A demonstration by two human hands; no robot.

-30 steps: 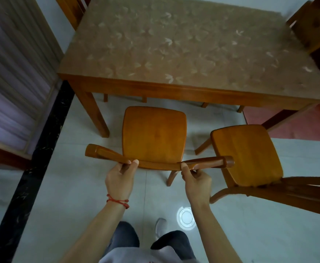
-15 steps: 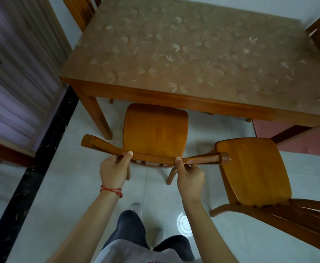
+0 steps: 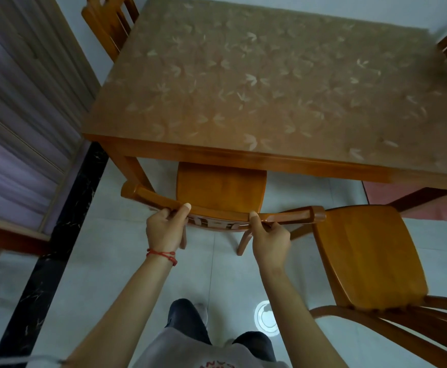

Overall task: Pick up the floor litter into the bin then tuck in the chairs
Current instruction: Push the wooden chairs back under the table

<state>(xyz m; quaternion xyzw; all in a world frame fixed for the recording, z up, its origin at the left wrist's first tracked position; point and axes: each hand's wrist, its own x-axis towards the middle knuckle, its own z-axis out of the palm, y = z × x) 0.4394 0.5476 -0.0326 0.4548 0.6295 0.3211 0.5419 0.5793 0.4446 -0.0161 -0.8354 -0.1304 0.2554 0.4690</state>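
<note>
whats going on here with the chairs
A person is tucking a wooden chair under the table. The left hand and the right hand each grip its curved top rail, and the seat's front edge sits under the table's edge. A second chair on the right stands out from the table.

Chair (image 3: 221, 185) slid farther under table (image 3: 270, 155) (front edge hidden).

— Underfoot? Pale grey tiled floor (image 3: 126, 261), with a black marbled strip (image 3: 58, 235) along its left edge.
— Standing on it? Wooden table (image 3: 256, 155) with a leaf-patterned top; near chair (image 3: 221, 187) with seat front under the table's near edge; second chair (image 3: 368, 251) just beside it, toward the near right corner, seat clear of the table.
— More? Third chair (image 3: 108, 19) at the far left corner.
</note>
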